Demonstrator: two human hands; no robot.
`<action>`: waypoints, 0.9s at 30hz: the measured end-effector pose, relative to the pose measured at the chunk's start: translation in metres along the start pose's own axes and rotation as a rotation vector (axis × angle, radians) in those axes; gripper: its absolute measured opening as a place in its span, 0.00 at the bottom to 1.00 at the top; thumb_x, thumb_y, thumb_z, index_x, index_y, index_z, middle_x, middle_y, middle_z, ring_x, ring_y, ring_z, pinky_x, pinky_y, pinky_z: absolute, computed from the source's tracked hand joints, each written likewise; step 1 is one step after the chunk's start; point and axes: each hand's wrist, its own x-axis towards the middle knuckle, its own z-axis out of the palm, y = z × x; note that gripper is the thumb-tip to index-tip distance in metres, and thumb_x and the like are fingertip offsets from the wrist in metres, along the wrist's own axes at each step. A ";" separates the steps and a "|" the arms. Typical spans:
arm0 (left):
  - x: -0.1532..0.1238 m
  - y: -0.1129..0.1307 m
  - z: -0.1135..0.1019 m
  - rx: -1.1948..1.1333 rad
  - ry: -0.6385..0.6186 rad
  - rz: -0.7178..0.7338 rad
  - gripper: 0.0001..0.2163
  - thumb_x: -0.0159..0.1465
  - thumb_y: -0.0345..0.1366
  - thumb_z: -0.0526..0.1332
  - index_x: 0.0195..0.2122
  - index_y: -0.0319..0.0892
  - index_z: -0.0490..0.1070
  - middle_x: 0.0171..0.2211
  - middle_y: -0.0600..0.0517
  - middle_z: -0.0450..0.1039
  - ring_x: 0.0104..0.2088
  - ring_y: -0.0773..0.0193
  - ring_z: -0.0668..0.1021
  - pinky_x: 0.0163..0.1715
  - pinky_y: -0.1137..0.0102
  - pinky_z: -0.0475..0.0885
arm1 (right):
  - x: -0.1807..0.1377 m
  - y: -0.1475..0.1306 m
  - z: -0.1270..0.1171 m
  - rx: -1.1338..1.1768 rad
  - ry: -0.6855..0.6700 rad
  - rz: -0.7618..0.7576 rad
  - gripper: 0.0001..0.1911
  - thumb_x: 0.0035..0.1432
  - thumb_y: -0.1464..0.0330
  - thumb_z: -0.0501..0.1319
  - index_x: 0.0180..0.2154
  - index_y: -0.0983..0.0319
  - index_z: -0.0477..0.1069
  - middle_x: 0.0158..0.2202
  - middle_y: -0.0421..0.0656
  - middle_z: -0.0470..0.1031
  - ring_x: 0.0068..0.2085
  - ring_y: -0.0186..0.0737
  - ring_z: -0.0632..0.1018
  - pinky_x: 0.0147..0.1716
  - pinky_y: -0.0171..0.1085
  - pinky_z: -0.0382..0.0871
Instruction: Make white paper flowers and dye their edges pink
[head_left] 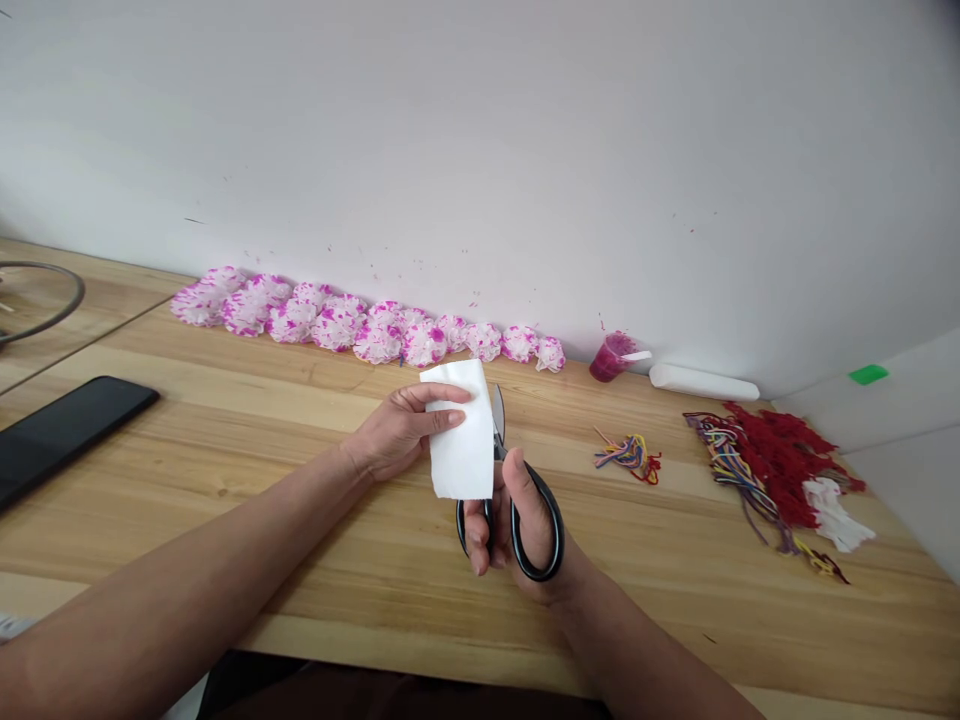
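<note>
My left hand (pixel 409 430) pinches a folded piece of white tissue paper (pixel 461 465) upright above the table, thumb on the near face. In my right hand (pixel 525 530) is a pair of black-handled scissors (pixel 555 545), thumb through one loop and fingers through the other. One blade stands at the paper's right edge; the other is hidden behind the paper, so I cannot tell whether it is cutting. Behind the hands, a row of white and magenta paper flowers (pixel 379 335) lies along the wall.
On the wooden table (pixel 315 580) are a cup of magenta liquid (pixel 609 360), a white roll (pixel 705 383), a small yarn bundle (pixel 634 457), and red yarn (pixel 780 455) with mixed strands at right. A black phone (pixel 71 430) lies at left, near a grey cable (pixel 71 290).
</note>
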 end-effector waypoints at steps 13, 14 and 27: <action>0.001 0.000 -0.003 0.006 -0.001 0.009 0.14 0.46 0.29 0.81 0.34 0.43 0.86 0.31 0.50 0.85 0.30 0.65 0.83 0.33 0.72 0.81 | -0.004 -0.001 0.005 -0.005 0.035 -0.069 0.42 0.44 0.27 0.59 0.25 0.62 0.67 0.13 0.32 0.62 0.11 0.28 0.66 0.11 0.28 0.51; 0.001 0.001 -0.003 0.004 -0.002 0.006 0.13 0.47 0.30 0.81 0.34 0.43 0.86 0.31 0.50 0.85 0.30 0.64 0.83 0.33 0.72 0.81 | -0.004 0.000 0.005 -0.015 0.032 -0.082 0.42 0.45 0.27 0.59 0.25 0.62 0.68 0.13 0.33 0.62 0.11 0.28 0.66 0.11 0.28 0.51; 0.000 -0.001 -0.002 -0.021 -0.016 0.013 0.12 0.46 0.29 0.81 0.33 0.43 0.86 0.31 0.50 0.85 0.29 0.62 0.83 0.31 0.69 0.81 | -0.001 0.000 0.001 -0.003 -0.027 -0.026 0.45 0.44 0.25 0.55 0.28 0.62 0.68 0.18 0.36 0.68 0.14 0.29 0.71 0.13 0.28 0.47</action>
